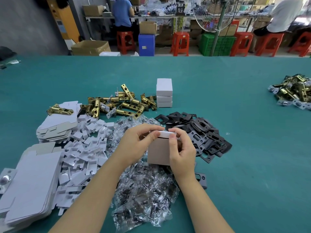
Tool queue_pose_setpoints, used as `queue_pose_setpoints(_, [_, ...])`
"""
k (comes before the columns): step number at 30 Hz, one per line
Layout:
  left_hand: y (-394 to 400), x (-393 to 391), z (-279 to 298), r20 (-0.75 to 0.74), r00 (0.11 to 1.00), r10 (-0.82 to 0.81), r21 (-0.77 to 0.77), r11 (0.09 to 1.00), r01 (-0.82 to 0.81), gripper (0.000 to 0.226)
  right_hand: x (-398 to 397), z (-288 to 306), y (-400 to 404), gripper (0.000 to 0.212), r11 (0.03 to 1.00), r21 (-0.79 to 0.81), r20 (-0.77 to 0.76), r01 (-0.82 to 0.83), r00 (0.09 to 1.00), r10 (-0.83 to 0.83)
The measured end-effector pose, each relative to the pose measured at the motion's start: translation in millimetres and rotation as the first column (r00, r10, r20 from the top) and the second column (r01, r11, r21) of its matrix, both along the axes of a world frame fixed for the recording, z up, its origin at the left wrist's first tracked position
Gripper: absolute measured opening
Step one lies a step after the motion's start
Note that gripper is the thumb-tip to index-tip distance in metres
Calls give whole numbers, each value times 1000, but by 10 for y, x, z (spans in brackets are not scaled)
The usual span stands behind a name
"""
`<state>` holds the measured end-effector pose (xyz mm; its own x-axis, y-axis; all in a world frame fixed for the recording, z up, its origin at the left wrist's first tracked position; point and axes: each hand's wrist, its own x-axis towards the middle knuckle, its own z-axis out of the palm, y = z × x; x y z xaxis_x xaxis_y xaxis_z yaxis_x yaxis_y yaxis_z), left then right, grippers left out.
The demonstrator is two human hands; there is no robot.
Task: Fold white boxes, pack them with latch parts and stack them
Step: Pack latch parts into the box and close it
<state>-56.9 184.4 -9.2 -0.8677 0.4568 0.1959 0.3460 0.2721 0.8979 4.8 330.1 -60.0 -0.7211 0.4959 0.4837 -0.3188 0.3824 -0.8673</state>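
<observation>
A small white box (158, 151) stands upright above the green table, held between both hands. My left hand (137, 143) grips its left side, thumb on the top flap. My right hand (181, 153) holds the right side and pinches the flap's edge with thumb and fingers. A narrow dark gap shows under the flap. Three closed white boxes (164, 92) are stacked farther back. Brass latch parts (121, 103) lie in a heap behind my hands, and black strike plates (202, 137) to the right.
Flat box blanks (32, 187) and white card inserts (84, 152) cover the left. Clear bags of screws (144, 195) lie under my forearms. A second latch heap (294, 91) sits at far right. People on red stools work at a bench beyond the table.
</observation>
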Motion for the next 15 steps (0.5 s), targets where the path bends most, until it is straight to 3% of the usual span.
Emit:
queue_pose_setpoints(6, [-15,0,1,25,999,-39,17,999,39,24,-16,-25,29,18,997,77,-44,5,999,-2])
queue_pose_setpoints(15, [-36,-22,48,70,995,-74,29,997,72,26,-18,-6,56,16,999,50,-34,-22,999,23])
